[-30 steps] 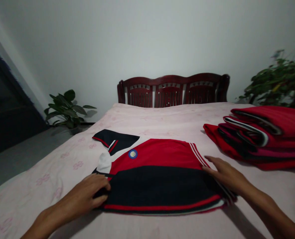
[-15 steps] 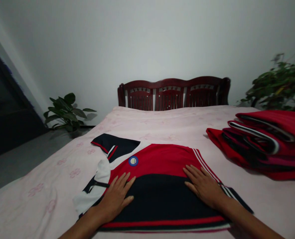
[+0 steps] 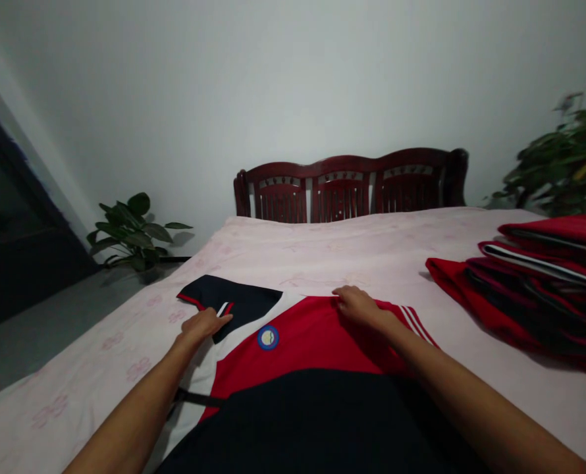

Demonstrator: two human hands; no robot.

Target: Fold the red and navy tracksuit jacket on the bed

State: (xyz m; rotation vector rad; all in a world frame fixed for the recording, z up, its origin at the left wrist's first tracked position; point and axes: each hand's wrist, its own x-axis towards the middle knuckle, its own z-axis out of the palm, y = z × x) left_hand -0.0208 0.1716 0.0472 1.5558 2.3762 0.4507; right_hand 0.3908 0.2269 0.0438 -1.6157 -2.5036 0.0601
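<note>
A red, navy and white short-sleeved polo shirt lies spread on the bed, its collar towards the left and a round blue badge on the chest. My left hand is at the navy sleeve, thumb stretched along the striped cuff and the other fingers curled; it is closed on the cloth there. Over the shirt's far side edge, my right hand has its fingers bent and closed on the red fabric. The fingertips of both hands are partly hidden.
The bed has a pink flowered sheet. A stack of folded red and dark clothes sits at the right. Behind are a dark wooden headboard and a white wall. Potted plants stand on both sides.
Both hands have left their flat position on the shirt front and reached away: the left to the far sleeve, the right to the far side edge. The view has shifted slightly.
</note>
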